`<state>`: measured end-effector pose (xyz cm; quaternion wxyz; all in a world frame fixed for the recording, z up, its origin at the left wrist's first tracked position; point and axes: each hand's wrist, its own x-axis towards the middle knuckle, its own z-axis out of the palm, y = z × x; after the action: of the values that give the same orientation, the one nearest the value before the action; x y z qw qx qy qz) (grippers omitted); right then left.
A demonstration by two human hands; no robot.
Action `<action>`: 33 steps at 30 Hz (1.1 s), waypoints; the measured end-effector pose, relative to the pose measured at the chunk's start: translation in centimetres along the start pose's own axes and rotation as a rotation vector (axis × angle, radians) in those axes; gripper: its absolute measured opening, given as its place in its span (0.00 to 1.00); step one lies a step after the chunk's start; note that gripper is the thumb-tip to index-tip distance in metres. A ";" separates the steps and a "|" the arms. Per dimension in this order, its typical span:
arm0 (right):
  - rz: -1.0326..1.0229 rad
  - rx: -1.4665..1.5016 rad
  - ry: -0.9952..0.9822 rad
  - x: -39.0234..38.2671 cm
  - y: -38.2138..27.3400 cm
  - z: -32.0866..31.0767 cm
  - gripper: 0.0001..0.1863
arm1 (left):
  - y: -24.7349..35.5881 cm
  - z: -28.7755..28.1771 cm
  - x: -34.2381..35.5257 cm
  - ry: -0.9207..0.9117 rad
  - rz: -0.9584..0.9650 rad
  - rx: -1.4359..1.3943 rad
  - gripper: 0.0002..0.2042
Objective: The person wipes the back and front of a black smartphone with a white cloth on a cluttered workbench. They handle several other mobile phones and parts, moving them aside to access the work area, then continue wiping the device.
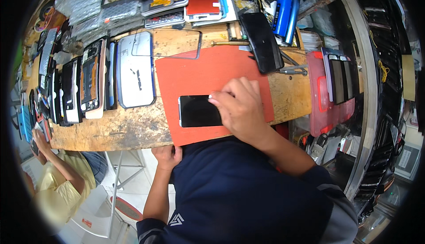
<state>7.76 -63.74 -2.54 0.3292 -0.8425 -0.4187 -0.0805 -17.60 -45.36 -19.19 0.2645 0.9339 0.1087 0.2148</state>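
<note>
A phone screen (199, 111), black and glossy with a pale edge on its left side, lies flat on the orange mat (190, 73). Over its right part is my right hand (241, 107), with thumb and forefinger pinched together at the screen's upper edge. A small white spot shows at those fingertips; what it is, I cannot make out. My left hand (166, 156) is down by the table's front edge, left of my dark shirt, with its fingers curled. Whatever it may hold is hidden.
Behind the mat lie a black phone (262, 42), tweezers (292, 69) and a thin clear frame (177, 57). Phone parts (90, 76) stand in a row on the left, beside a silver-white panel (136, 73). A red plastic box (318, 98) is on the right. Another person (66, 177) sits at left.
</note>
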 end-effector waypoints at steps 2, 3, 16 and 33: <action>-0.053 0.018 0.014 0.9 -1.1 1.8 0.07 | 0.0 -0.1 0.2 0.009 0.025 0.020 0.11; -0.063 0.027 0.005 1.3 -1.5 2.5 0.07 | 0.1 0.0 0.3 0.017 0.034 0.019 0.11; -0.190 0.049 -0.051 0.3 -4.5 3.5 0.06 | 0.5 -0.1 0.7 0.064 0.035 0.020 0.12; 0.086 -0.291 0.090 -6.8 0.7 -7.1 0.08 | -0.8 1.1 -0.8 -0.042 0.044 0.044 0.18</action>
<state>4.98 -72.88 -0.18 0.2252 -0.8940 -0.3511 -0.1636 -17.91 -45.49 -20.73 0.2412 0.9460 0.0871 0.1984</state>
